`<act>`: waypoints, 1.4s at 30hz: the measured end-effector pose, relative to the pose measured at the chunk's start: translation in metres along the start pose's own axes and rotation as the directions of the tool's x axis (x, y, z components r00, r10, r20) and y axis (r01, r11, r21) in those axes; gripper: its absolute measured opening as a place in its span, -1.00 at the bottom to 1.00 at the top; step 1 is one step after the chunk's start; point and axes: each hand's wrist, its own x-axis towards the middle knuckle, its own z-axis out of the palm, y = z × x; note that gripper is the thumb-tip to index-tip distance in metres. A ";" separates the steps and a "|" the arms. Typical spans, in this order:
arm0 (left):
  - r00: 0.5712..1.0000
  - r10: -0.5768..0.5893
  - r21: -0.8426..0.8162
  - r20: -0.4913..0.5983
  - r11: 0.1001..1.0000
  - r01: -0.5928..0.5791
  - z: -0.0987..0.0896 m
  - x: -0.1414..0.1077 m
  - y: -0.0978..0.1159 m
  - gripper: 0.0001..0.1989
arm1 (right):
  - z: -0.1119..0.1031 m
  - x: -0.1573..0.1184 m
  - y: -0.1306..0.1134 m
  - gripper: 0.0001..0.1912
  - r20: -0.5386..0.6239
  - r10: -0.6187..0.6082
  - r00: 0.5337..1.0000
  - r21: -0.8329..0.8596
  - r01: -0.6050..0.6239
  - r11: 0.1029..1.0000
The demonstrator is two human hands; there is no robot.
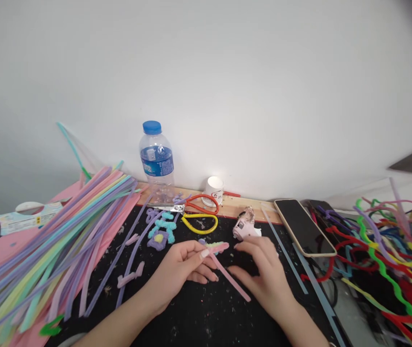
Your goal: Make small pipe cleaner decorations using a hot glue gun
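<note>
My left hand [193, 262] pinches a small pastel pipe-cleaner piece [217, 247] between thumb and fingers, over the black mat [195, 318]. From that piece a pink stem [232, 279] slants down to the right. Just right of it, my right hand [260, 265] is apart from the piece, its thumb and fingers spread with nothing between them. A pale pink glue gun [245, 227] lies just beyond my right fingers. Scissors with a red and a yellow handle [200, 224] rest behind my left hand, beside a turquoise and purple pipe-cleaner shape [160, 231].
A large bundle of pastel pipe cleaners [72, 236] covers the left side. Along the wall are a bottle [157, 164] and a white paper cup [215, 188]. At right lie a phone [303, 226] and a tangle of bright pipe cleaners [394, 260].
</note>
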 end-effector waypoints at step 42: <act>0.967 0.236 0.445 0.099 0.859 -0.255 0.006 -0.003 -0.012 -0.74 | 0.004 0.002 -0.029 -0.85 0.004 -0.078 0.997 0.229 0.075 0.970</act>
